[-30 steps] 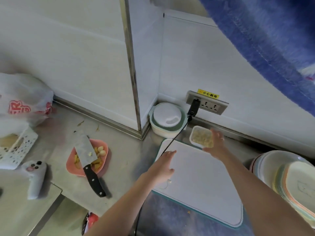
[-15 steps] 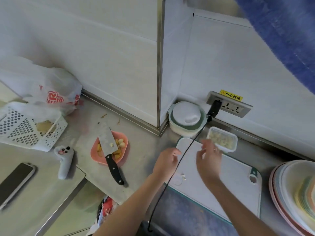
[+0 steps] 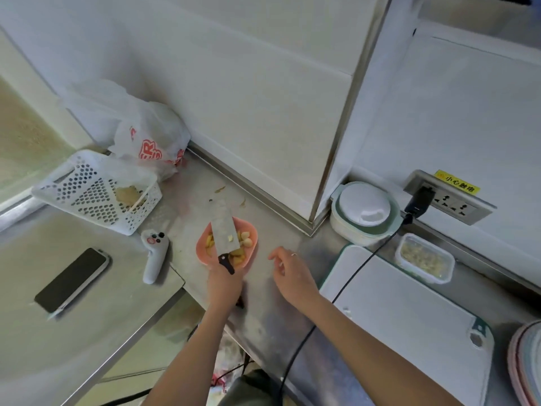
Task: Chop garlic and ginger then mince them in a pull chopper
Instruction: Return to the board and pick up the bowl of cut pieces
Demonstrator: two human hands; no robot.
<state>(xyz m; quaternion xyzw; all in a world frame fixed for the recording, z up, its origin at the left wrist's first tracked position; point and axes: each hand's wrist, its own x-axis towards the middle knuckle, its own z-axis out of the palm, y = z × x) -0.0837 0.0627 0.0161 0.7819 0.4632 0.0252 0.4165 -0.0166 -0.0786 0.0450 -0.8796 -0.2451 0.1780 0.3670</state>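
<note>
Already the left hand [image 3: 224, 284] holds the knife [image 3: 224, 234] handle, blade pointing away across the pink plate [image 3: 251, 253], while the right hand [image 3: 288, 272], fingers loose and holding nothing, hovers just right of that plate.

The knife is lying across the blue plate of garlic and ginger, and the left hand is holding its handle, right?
Not quite: the plate is pink, not blue. The head view shows the knife across it, with the left hand gripping the handle.

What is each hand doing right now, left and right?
Left hand: grips the handle of the cleaver that lies across the pink plate.
Right hand: open, holding nothing, above the steel counter.
</note>
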